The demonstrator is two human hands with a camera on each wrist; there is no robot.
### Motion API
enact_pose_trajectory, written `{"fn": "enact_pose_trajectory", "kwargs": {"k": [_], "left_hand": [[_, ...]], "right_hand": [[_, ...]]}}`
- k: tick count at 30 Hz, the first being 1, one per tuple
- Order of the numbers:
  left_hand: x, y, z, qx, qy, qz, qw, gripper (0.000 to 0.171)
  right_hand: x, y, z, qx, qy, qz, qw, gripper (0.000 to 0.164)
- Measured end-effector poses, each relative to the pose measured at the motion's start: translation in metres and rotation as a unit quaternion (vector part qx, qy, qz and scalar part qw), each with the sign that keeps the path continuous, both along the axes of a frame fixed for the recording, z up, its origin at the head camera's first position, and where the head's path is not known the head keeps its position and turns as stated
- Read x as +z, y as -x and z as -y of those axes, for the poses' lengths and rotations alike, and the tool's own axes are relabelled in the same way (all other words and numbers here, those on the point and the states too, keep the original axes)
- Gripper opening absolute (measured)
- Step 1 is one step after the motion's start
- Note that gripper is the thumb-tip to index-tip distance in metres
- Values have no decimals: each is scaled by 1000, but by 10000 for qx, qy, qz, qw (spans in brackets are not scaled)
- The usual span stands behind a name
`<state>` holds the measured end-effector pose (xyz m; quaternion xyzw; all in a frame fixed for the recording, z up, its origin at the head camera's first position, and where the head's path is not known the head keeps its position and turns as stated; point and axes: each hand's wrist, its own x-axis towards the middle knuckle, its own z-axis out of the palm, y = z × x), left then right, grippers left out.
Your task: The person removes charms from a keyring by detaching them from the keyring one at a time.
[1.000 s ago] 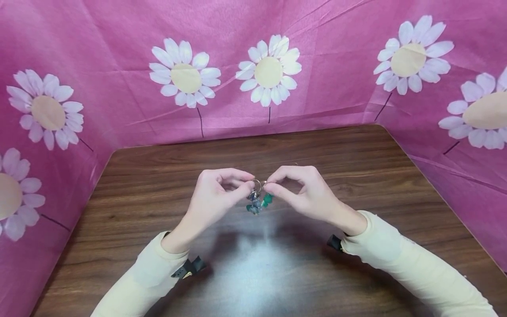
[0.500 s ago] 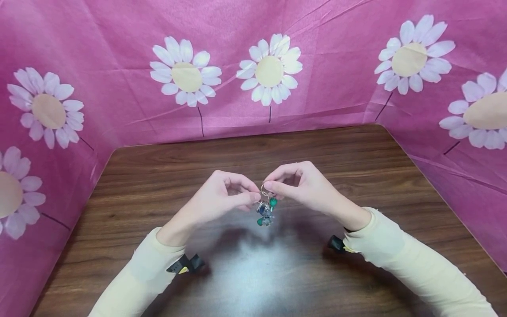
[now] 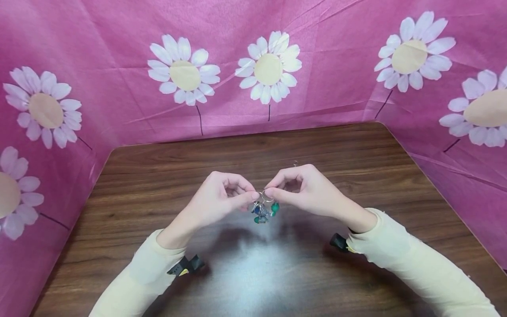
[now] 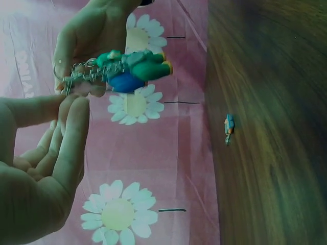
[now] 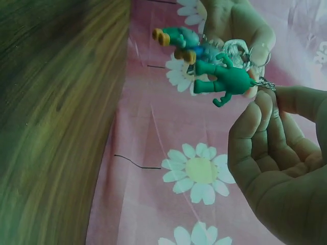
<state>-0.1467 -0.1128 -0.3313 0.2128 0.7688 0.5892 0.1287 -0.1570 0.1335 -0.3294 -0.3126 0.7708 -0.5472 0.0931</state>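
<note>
"What are the hands doing?"

"The left hand (image 3: 222, 196) and the right hand (image 3: 310, 191) meet over the middle of the surface (image 3: 190, 163), and a bunch of small figures (image 3: 259, 211) hangs in the air between them."

"Are the fingers grasping anything?"

"Both sets are. The left fingers pinch the metal links at the top of the bunch, though exactly which link is hidden. The right fingers pinch a short chain (image 5: 267, 86) at the head of a green figure (image 5: 232, 80), and a metal ring (image 3: 268, 197) shows just beside their tips."

"And the rest of the bunch?"

"A blue figure (image 4: 126, 81) hangs close against more green ones, too bunched together to count."

"Is anything lying down?"

"One small blue-and-orange piece (image 4: 229, 124) lies on the far part of the surface, well apart from the bunch."

"What stands around it all?"

"A pink cloth (image 3: 332, 66) with white daisies (image 3: 268, 69) rises along the far, left and right edges. Pale sleeves (image 3: 384, 233) cover both arms, with a black device (image 3: 338, 242) at each wrist."
</note>
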Motion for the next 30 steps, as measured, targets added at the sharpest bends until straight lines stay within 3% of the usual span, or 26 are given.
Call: {"fn": "enact_pose_trajectory", "kwargs": {"k": [7,14,19,24,30], "left_hand": [[-2,-2,-5,409,-435,213,9980,8],[-5,-2,-8,308,-612,214,9974,16],[-5,-1,-4,-53,-384,6,9992,20],[-3,-1,-3,-348,27,-202,9992,10],[-4,-3,-7,-118,206,-328,9992,7]], "right_hand": [[-5,-3,0,-200,-33,-44,9998,6],[-8,0,-1,-415,-213,-460,9979,4],[-8,1,-1,-414,-202,-512,9976,4],[-8,1,-1,-432,-236,-561,9972,4],[-6,0,-1,-489,-313,-534,9969,3]]}}
